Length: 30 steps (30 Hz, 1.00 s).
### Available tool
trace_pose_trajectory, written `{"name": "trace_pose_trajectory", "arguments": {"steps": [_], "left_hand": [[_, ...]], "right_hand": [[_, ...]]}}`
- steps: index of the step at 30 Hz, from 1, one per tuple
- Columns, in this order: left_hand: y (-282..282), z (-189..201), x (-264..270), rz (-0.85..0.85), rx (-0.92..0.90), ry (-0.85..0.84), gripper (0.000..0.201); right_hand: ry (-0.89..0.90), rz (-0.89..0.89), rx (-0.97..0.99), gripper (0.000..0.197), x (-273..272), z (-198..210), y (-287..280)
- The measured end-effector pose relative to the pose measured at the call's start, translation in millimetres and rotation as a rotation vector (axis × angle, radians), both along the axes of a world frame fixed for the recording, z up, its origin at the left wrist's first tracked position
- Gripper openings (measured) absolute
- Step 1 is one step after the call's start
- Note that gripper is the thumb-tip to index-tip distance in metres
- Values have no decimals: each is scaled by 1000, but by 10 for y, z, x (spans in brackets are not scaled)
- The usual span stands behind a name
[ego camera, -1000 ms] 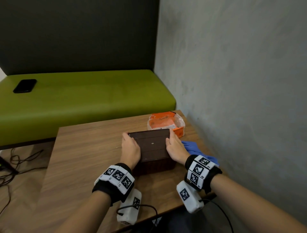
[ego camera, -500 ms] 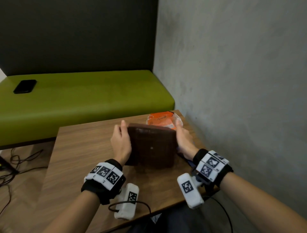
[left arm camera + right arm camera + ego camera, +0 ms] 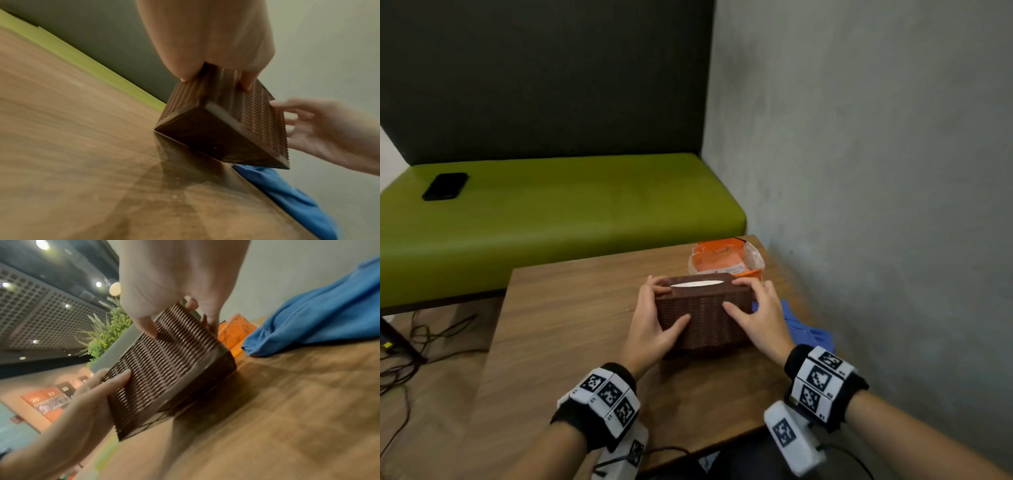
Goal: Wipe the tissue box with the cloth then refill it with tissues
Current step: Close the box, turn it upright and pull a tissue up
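The dark brown woven tissue box (image 3: 703,317), tilted above the wooden table's (image 3: 571,329) far right corner, is gripped at both ends: left hand (image 3: 650,323) and right hand (image 3: 760,318), thumbs on its near side.

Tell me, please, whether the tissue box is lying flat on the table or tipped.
Tipped. The tissue box rests on one bottom edge, its dark underside lifted off the table, held by the left hand and right hand.

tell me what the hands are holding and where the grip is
Both hands grip the brown tissue box: left hand at its left end, right hand at its right end.
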<state>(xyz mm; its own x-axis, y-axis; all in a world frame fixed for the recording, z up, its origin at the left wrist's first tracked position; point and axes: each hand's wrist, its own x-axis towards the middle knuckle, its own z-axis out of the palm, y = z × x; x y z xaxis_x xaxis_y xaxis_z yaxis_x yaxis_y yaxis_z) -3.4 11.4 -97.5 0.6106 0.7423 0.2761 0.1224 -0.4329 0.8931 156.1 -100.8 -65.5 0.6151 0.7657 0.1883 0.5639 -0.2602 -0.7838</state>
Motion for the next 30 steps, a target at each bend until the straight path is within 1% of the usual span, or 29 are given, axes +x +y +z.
{"name": "trace_pose_trajectory", "arguments": {"steps": [2,4,8,10,12,13,15,17,19,22,25,27,30], "left_hand": [[37,-14,-9,-25,90,16,42],[87,-52,-55,-76,174,60,39],[116,-78,-178,-175,192,190,34],[111,-30,-191,-146,205,207,30],[135,74,-120,-45,270,232,19],[148,135,-56,-7,317,257,14],[169,232,93,-5,398,344,17],[178,288,220,-45,414,462,23],[183,319,301,-68,410,540,23],[171,362,358,-75,426,627,21],[168,420,407,-60,411,711,23],[175,453,454,-42,386,752,21],[159,462,539,-13,412,839,17]], "right_hand": [[-47,-3,22,36,-18,-56,-66],[-100,20,-10,35,-45,-112,-126],[-186,101,-57,28,-73,-227,-259],[-233,107,-58,20,-59,-169,-254],[-352,86,-39,15,-29,-48,-135],[-406,92,-30,16,-16,15,-39],[-409,147,-66,17,-25,115,169],[-406,186,-183,21,-73,147,329],[-440,185,-288,26,-114,137,416],[-451,156,-320,27,-149,124,455],[-469,127,-329,25,-141,131,447],[-506,109,-364,22,-129,134,442],[-491,85,-447,24,-133,153,447]]}}
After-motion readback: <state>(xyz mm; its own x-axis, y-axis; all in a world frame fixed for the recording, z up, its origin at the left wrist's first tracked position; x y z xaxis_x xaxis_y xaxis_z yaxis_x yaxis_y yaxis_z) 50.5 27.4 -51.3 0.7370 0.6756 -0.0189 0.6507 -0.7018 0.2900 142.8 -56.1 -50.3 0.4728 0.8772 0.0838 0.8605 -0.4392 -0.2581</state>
